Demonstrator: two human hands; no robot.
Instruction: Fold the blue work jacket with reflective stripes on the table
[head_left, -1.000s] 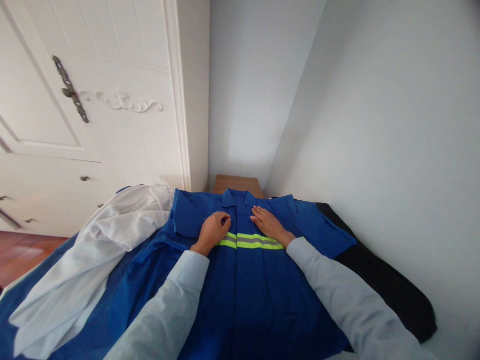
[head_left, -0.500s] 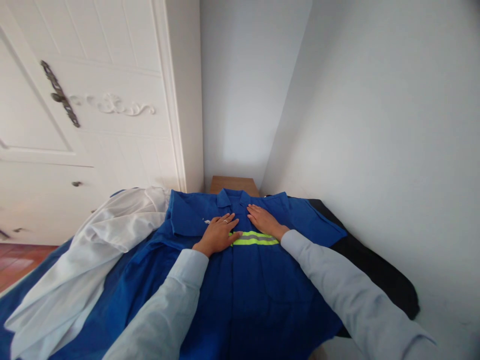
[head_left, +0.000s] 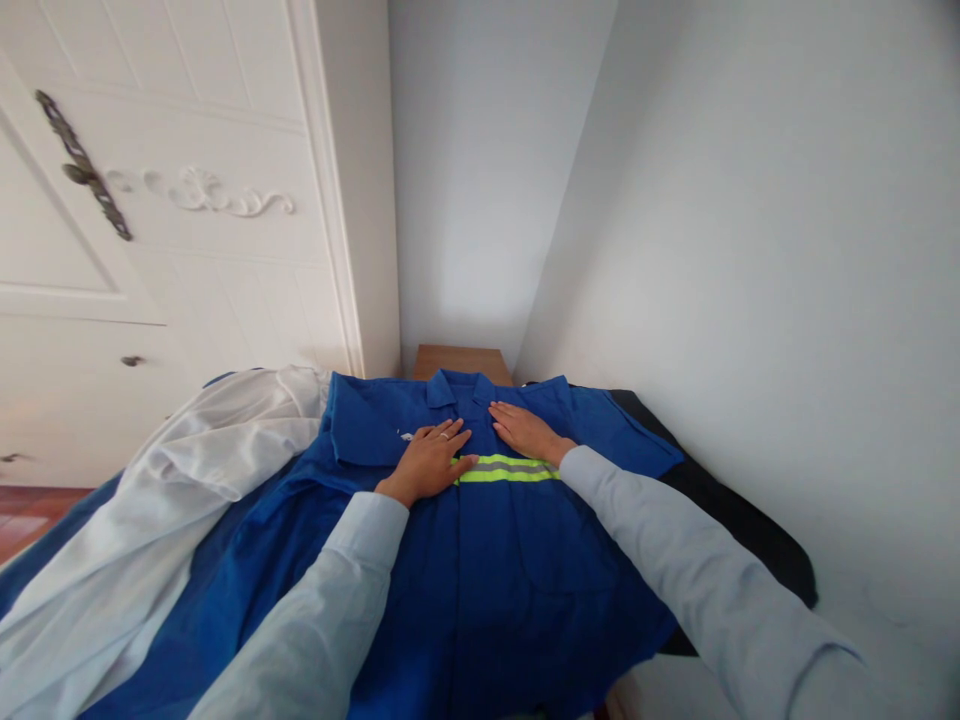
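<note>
A blue work shirt point(head_left: 487, 540) with a collar, short sleeves and a yellow-and-grey reflective stripe point(head_left: 510, 468) lies spread out, front side up. My left hand point(head_left: 427, 460), with a ring on one finger, rests flat on its chest, fingers stretched, thumb over the stripe. Just below the collar on the other side, my right hand point(head_left: 527, 432) lies palm down with its fingers extended. Neither hand grips the cloth. A small white mark shows on the shirt beside my left fingers.
To the left lies a crumpled white garment point(head_left: 202, 470) over more blue cloth. Black fabric point(head_left: 739, 515) sticks out on the right, near the wall point(head_left: 765, 250). A white wardrobe point(head_left: 225, 110) stands at the left; a wooden piece point(head_left: 461, 362) shows behind the collar.
The whole view has shifted slightly, so the scene sits a little further left and higher. Both hands keep nearly the same places on the shirt.
</note>
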